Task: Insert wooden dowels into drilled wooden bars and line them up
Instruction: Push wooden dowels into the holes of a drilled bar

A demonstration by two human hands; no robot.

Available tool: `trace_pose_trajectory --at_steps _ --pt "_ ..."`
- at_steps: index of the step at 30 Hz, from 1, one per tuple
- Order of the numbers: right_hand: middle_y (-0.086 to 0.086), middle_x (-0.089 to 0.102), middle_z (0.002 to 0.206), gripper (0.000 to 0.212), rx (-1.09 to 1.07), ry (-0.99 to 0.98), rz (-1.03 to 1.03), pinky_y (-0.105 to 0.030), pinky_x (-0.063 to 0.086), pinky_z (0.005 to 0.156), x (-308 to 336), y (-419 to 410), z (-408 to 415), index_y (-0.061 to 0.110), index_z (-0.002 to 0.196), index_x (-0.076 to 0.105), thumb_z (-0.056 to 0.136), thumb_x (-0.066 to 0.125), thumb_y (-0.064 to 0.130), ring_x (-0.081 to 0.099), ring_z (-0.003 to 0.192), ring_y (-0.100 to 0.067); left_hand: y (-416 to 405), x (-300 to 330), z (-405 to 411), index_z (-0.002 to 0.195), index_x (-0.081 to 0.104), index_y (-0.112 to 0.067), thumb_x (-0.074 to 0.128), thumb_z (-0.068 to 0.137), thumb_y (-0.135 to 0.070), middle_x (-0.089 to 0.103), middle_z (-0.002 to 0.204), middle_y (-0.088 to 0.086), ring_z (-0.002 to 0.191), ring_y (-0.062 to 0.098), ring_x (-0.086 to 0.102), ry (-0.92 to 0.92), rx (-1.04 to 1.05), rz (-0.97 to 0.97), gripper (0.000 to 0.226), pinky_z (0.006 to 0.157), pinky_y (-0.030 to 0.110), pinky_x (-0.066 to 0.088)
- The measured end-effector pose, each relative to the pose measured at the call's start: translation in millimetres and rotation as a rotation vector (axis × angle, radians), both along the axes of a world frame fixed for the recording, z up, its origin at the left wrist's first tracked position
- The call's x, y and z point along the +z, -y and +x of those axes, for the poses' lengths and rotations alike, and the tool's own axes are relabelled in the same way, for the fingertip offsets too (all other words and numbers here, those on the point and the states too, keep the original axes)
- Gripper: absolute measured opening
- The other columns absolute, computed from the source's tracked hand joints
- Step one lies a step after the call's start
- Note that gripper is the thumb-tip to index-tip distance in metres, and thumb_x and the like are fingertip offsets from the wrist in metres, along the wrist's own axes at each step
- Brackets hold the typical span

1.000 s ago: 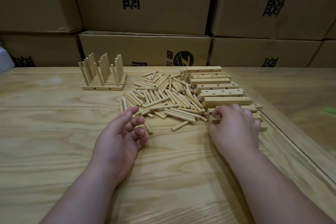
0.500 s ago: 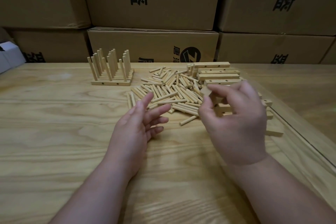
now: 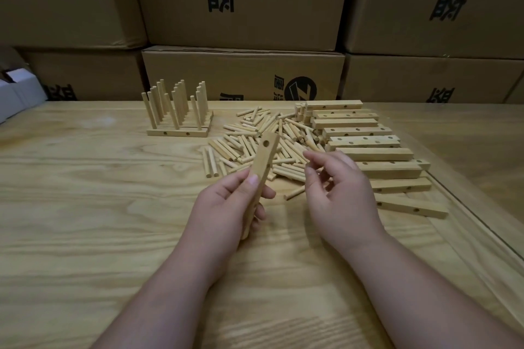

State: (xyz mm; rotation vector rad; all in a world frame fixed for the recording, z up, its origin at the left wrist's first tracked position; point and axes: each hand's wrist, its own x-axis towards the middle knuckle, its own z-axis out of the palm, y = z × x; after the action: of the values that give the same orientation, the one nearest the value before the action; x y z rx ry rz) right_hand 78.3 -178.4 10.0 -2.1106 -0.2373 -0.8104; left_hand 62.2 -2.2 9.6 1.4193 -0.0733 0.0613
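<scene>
The worktop (image 3: 85,221) is pale wood with bold, wavy grain and a smooth, faintly satin finish. The drilled bar (image 3: 262,167) held upright looks like bare, unvarnished light wood, matt, as do the stacked bars (image 3: 368,154) on the right and the loose dowels (image 3: 255,139) in the middle. The finished rack of dowels (image 3: 178,110) far left is the same raw wood. Behind, the boxes (image 3: 243,73) are matt brown cardboard with black print.
</scene>
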Motion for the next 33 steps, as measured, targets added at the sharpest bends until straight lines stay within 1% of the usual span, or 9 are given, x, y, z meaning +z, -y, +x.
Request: trace_pose_trajectory --at_steps 3,6,10,12,15,19,22,25,33 --pt "0.008 0.064 0.108 0.026 -0.15 -0.1 -0.263 -0.037 0.045 0.095 -2 1 13 0.023 0.114 0.074 0.093 0.061 0.016 0.054 0.107 -0.018 -1 1 6 0.102 0.073 -0.011 0.046 0.106 -0.021 0.076 0.086 0.008 0.057 0.014 0.06 -0.12 0.047 -0.146 0.029 0.048 0.025 0.049" --pt "0.013 0.065 0.113 0.028 -0.201 -0.191 -0.426 -0.038 0.037 0.094 -5 -6 17 0.032 0.115 0.072 0.093 0.058 0.022 0.05 0.11 -0.019 -2 3 10 0.11 0.066 -0.003 0.047 0.106 -0.018 0.076 0.087 0.013 0.058 0.018 0.065 -0.157 0.07 -0.304 0.026 0.05 0.026 0.054" --pt "0.016 0.063 0.119 0.041 -0.269 -0.23 -0.521 -0.038 0.033 0.09 -8 -4 18 0.036 0.119 0.069 0.089 0.055 0.013 0.047 0.11 -0.018 -7 6 12 0.119 0.056 -0.005 0.049 0.103 -0.012 0.076 0.09 0.017 0.069 0.026 0.075 -0.212 0.047 -0.498 0.019 0.055 0.033 0.061" --pt "0.016 0.061 0.124 0.048 -0.311 -0.274 -0.543 -0.036 0.028 0.086 -10 -2 19 0.038 0.122 0.067 0.087 0.054 0.008 0.045 0.112 -0.017 -8 8 12 0.12 0.053 -0.008 0.051 0.102 -0.011 0.076 0.092 0.018 0.072 0.028 0.076 -0.219 0.029 -0.519 0.019 0.057 0.035 0.062" --pt "0.018 0.058 0.128 0.049 -0.328 -0.341 -0.548 -0.033 0.021 0.082 -12 -1 20 0.039 0.122 0.066 0.087 0.053 0.007 0.041 0.112 -0.015 -9 9 10 0.123 0.052 -0.007 0.054 0.1 -0.01 0.076 0.091 0.017 0.074 0.029 0.076 -0.214 0.016 -0.507 0.024 0.057 0.035 0.061" --pt "0.015 0.057 0.118 0.044 -0.345 -0.355 -0.542 -0.034 0.022 0.082 -11 0 21 0.04 0.122 0.065 0.09 0.053 0.011 0.042 0.108 -0.015 -8 9 10 0.132 0.049 -0.003 0.054 0.099 -0.011 0.075 0.089 0.016 0.072 0.028 0.075 -0.21 0.019 -0.503 0.034 0.057 0.035 0.061" --pt "0.011 0.058 0.115 0.035 -0.353 -0.382 -0.554 -0.036 0.023 0.083 -10 0 20 0.038 0.122 0.064 0.093 0.054 0.02 0.043 0.111 -0.018 -9 8 10 0.133 0.05 -0.002 0.054 0.099 -0.012 0.075 0.089 0.016 0.07 0.027 0.075 -0.212 0.012 -0.507 0.036 0.057 0.035 0.062" --pt "0.007 0.058 0.116 0.029 -0.365 -0.416 -0.563 -0.039 0.027 0.088 -8 1 19 0.037 0.121 0.065 0.096 0.054 0.028 0.043 0.114 -0.021 -9 9 10 0.13 0.051 -0.003 0.054 0.1 -0.012 0.075 0.09 0.015 0.071 0.027 0.075 -0.21 0.0 -0.507 0.032 0.058 0.035 0.062" --pt "0.009 0.061 0.116 0.031 -0.368 -0.424 -0.547 -0.04 0.033 0.095 -4 0 16 0.038 0.123 0.066 0.094 0.055 0.037 0.047 0.117 -0.02 -11 5 13 0.116 0.054 -0.01 0.056 0.098 -0.011 0.076 0.088 0.013 0.072 0.026 0.075 -0.203 -0.01 -0.511 0.018 0.058 0.034 0.06"
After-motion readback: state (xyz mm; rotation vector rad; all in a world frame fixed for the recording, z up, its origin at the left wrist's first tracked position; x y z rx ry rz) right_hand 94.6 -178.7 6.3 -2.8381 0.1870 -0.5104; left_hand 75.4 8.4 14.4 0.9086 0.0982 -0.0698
